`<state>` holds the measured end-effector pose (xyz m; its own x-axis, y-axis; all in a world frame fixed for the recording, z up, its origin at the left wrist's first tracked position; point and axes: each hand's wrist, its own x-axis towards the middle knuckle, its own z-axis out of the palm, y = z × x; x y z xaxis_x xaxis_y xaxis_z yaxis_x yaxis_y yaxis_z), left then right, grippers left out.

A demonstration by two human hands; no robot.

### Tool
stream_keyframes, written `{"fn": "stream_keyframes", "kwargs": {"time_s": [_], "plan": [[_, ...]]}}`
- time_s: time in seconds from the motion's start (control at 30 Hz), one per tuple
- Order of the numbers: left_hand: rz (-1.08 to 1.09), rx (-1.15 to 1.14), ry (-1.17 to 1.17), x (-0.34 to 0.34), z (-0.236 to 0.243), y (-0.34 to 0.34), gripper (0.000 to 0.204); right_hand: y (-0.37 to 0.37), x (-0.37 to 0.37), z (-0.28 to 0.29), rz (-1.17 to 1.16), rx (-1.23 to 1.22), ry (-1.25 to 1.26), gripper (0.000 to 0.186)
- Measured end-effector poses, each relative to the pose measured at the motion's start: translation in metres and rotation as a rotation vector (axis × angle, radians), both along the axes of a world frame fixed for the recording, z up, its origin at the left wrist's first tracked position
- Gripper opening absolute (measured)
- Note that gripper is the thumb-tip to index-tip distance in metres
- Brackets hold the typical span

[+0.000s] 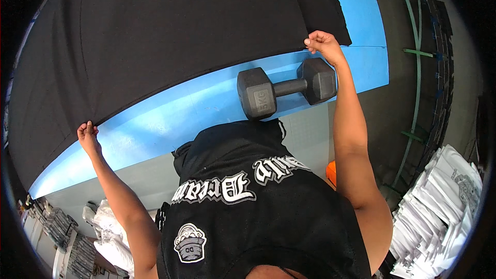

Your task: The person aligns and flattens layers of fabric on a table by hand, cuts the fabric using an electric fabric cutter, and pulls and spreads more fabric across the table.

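Black fabric lies spread over a blue table, its near edge pinched in the fingertips of my left hand and, well apart, my right hand. A black dumbbell rests on the tabletop beside my right wrist; white items are piled at lower right.

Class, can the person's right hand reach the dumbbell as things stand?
Probably yes: the dumbbell lies close to the right hand, its handle uncovered, though that hand now pinches the black cloth.
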<state>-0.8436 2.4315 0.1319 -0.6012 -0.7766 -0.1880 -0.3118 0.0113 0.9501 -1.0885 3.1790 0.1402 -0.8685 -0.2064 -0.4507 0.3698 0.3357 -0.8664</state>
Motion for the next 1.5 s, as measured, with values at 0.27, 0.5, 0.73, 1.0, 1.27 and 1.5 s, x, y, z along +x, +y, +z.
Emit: {"fn": "stream_keyframes", "kwargs": {"time_s": [0.27, 0.5, 0.73, 1.0, 1.27, 1.5], "plan": [[-0.055, -0.03, 0.04, 0.002, 0.0, -0.005, 0.015, 0.001, 0.005, 0.0, 0.04, 0.087, 0.049, 0.015], [-0.032, -0.101, -0.041, 0.013, -0.013, -0.021, 0.017, -0.006, -0.004, 0.005, 0.165, 0.108, -0.033, 0.015], [-0.094, -0.065, 0.009, 0.003, -0.004, 0.007, 0.016, -0.122, -0.028, 0.064, 0.068, 0.701, 1.057, 0.049], [-0.015, 0.047, 0.118, 0.009, 0.014, 0.0, 0.017, -0.087, -0.025, 0.02, -0.125, 0.936, 0.571, 0.052], [-0.088, 0.188, 0.293, 0.011, 0.035, -0.027, 0.01, -0.028, -0.007, 0.024, 0.0, 0.461, -0.085, 0.022], [-0.01, 0.161, 0.286, 0.016, 0.054, -0.027, 0.012, -0.018, 0.0, 0.003, -0.029, 0.345, 0.009, 0.02]]}}
